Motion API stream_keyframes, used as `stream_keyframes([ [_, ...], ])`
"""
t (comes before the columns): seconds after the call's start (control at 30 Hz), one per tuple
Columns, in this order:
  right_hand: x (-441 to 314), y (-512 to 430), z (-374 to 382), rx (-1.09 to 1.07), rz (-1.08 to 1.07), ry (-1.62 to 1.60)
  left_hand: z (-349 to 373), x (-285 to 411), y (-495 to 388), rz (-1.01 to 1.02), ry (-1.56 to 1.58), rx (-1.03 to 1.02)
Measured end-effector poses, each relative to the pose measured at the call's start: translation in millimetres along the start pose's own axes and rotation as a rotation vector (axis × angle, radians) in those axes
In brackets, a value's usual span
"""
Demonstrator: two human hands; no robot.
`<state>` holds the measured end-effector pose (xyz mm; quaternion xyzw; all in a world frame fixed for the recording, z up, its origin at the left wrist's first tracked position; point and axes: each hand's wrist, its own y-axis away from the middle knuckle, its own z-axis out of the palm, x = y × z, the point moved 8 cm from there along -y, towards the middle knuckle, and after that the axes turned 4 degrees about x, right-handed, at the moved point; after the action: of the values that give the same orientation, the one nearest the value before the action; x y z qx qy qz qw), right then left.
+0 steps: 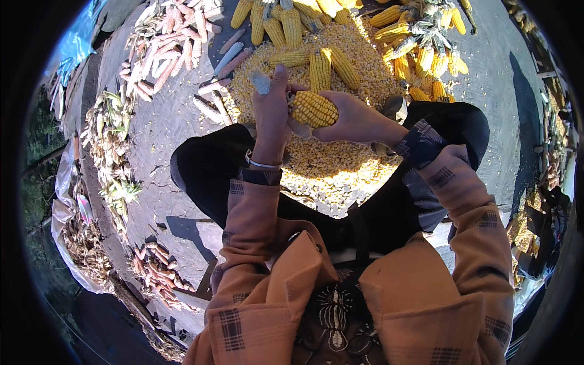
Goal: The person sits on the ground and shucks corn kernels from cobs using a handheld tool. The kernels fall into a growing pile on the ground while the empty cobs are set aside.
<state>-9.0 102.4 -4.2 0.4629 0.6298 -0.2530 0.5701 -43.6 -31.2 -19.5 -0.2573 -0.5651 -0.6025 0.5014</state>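
Between my two hands is a yellow ear of corn (314, 109), its kernels mostly in place. My right hand (353, 118) wraps the ear's right end. At its left end is my left hand (271, 109), thumb pointing up, with a metal bangle at the wrist. A pale, whitish piece (260, 82) shows beside the left fingers; what it is, I cannot tell. Just beyond my hands, several husked ears (320, 70) lie on a heap of loose kernels (337, 157) that spreads between my bent legs.
Bare cobs (169, 50) are piled at the upper left, with more reddish cobs (159, 278) at the lower left. Dry husks (109, 150) line the left side. Ears with husks pulled back lie at the top (291, 27) and upper right (424, 57). A blue plastic sheet (77, 43) sits far left.
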Motion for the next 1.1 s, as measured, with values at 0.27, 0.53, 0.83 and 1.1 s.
stream_keyframes([
  [0.27,5,7,-10,-0.06,0.341,-0.28,24,17,25,0.35,-0.396,-0.335],
  [0.53,16,4,-12,0.137,0.129,0.157,38,6,19,0.416,-0.491,-0.186],
  [0.83,13,4,-22,0.212,0.023,0.392,28,-15,-10,0.076,-0.119,-0.07],
  [1.1,10,13,-8,-0.056,0.262,-0.325,29,-8,8,0.006,0.116,-0.274],
])
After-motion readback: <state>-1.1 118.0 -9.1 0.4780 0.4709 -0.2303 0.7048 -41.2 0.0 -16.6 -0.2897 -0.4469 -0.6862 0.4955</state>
